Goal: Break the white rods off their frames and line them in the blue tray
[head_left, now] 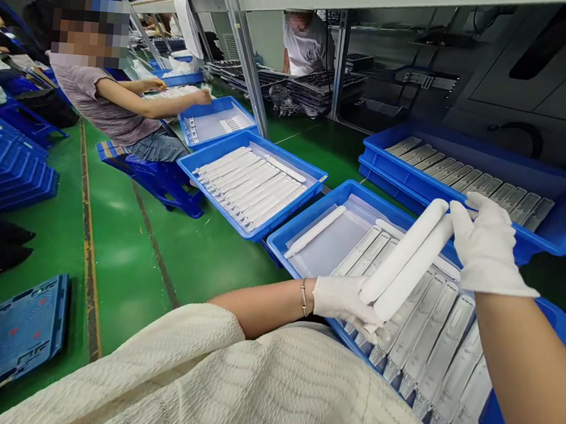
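Both my hands wear white gloves. My left hand point(342, 299) grips the near ends of two long white plastic bars point(409, 256), held side by side. My right hand point(483, 244) closes on their far ends. The bars hang above a blue tray point(312, 215) in front of me. That tray holds several flat white plastic parts point(437, 342) in a row and one loose white bar point(315, 231) on clear film.
Another blue tray point(301, 168) of white bars lies to the left, and a stacked blue tray point(556, 233) of grey parts at the right. A seated person point(105, 103) works at a further tray point(216, 118). A second person point(306, 44) stands behind. Blue tray stacks point(7, 164) sit on the green floor.
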A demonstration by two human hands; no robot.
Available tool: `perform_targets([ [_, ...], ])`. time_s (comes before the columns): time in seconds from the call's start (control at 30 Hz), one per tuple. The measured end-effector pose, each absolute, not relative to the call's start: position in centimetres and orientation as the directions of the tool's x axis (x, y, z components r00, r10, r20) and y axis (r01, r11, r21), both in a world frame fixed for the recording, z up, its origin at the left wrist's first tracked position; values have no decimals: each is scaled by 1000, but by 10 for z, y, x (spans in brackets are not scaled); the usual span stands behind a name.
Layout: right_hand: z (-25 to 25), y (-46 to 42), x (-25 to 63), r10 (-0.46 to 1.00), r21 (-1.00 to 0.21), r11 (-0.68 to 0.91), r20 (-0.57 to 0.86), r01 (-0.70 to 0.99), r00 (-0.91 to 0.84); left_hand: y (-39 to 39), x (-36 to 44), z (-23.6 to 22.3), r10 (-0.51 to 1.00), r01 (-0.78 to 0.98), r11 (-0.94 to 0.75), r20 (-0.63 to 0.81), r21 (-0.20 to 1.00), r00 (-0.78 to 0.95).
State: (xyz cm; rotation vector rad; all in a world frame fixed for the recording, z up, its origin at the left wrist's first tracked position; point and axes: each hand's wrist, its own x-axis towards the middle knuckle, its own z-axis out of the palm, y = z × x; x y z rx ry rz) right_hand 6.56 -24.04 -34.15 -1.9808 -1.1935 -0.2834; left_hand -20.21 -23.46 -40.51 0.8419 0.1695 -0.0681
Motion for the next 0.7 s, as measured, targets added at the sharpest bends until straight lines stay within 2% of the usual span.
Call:
perform_targets([
  [0.07, -343, -257, 30, 684, -379, -81, 652, 922, 328, -230, -202, -406, 51, 109, 649, -185, 753, 981],
  [0.1, -345, -267, 8, 729, -292, 82, 669, 953, 142, -228, -202, -408, 65, 106, 637, -190, 763, 980],
  [0.13, -348, -277, -13, 763, -193, 286, 639, 939, -102, -227, -202, -410, 77, 106, 623, -196, 775, 978],
  [0.17, -351, -285, -33, 781, -115, 409, 557, 905, -282, -225, -202, -413, 80, 113, 607, -201, 787, 976],
  [0.23, -356, -297, -57, 776, -26, 503, 454, 864, -438, -223, -203, -418, 67, 138, 582, -216, 801, 974],
  [0.27, -357, -299, -59, 782, 1, 506, 423, 862, -459, -223, -204, -419, 45, 157, 572, -222, 805, 974],
  [0.37, -347, -292, -27, 818, 17, 418, 428, 908, -385, -225, -209, -416, -99, 247, 532, -230, 810, 968],
  [0.43, -334, -280, 17, 844, -45, 316, 469, 948, -259, -226, -212, -413, -192, 292, 513, -223, 807, 956],
  [0.5, -323, -269, 64, 859, -209, 142, 511, 968, -16, -227, -214, -411, -239, 314, 505, -220, 804, 946],
  [0.6, -320, -260, 119, 815, -523, -111, 439, 845, 379, -228, -214, -411, -250, 328, 494, -230, 805, 941],
  [0.67, -328, -261, 136, 734, -656, -166, 417, 737, 536, -228, -213, -412, -253, 327, 492, -226, 807, 941],
  [0.7, -333, -264, 137, 703, -735, -123, 410, 667, 581, -227, -213, -411, -257, 324, 491, -221, 808, 941],
])
